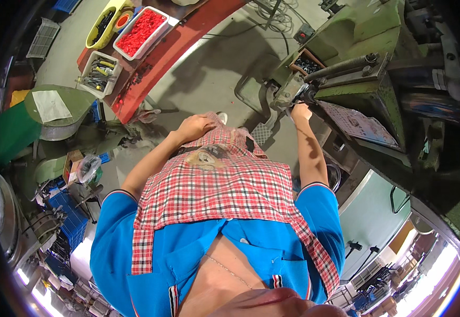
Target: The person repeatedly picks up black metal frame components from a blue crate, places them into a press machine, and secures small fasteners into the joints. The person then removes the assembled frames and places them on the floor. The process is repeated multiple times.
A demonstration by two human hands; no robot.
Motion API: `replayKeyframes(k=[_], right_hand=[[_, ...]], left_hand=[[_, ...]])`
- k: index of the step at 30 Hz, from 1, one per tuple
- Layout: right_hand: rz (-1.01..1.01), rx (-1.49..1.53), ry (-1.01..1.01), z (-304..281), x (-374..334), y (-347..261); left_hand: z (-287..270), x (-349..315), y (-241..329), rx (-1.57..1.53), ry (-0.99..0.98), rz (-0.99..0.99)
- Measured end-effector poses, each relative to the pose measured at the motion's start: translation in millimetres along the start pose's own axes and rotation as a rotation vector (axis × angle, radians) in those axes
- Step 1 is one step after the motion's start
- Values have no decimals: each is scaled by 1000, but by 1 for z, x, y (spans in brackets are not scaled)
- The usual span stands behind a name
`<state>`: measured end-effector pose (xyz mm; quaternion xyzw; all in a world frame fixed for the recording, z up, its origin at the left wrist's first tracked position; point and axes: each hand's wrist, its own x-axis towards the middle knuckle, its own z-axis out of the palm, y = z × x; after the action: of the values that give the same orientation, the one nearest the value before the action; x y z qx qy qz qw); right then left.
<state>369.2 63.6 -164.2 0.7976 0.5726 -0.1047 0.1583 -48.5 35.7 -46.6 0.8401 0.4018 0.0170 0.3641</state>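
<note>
My left hand (pixel 194 128) lies on the red checked apron (pixel 214 185) over my lap, fingers laid across the cloth. Nothing shows in it. To the right, my right arm reaches forward to a green machine (pixel 370 95). There my right hand (pixel 301 112) is closed at the machine's dark metal working end (pixel 306 94). Its fingertips are mostly hidden, and whatever they grip is too small to make out. Just beyond this hand, a wooden box (pixel 307 64) of small dark metal parts sits on the machine.
On a red bench (pixel 172 58) at the front left stand a white tub of red pieces (pixel 143 31), a yellow basket (pixel 102 24) and a white bin of tools (pixel 99 74). A round green-topped stand (pixel 55 112) is at the left. Cables (pixel 277 13) lie on the floor ahead.
</note>
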Motion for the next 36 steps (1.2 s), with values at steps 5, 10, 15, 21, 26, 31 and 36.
replayKeyframes(k=[5,10,15,21,26,31,36], right_hand=[[91,119,21,18,4,9],[18,231,221,28,3,19],[-23,313,390,52,8,32],[-81,514,594,64,2,41],[-42,836,388,21,-21,28],[-129,1633,-12,-58,-86,4],[-272,1809,-317,-104,-160,-74]], left_hand=[[-2,-2,9,13,-14,-66],[1,0,16,-14,-31,-52],[2,9,25,42,-120,-38],[13,15,23,55,-172,-12],[19,9,22,51,-174,-37],[16,22,40,-152,-25,75],[-2,29,95,-630,182,-3]])
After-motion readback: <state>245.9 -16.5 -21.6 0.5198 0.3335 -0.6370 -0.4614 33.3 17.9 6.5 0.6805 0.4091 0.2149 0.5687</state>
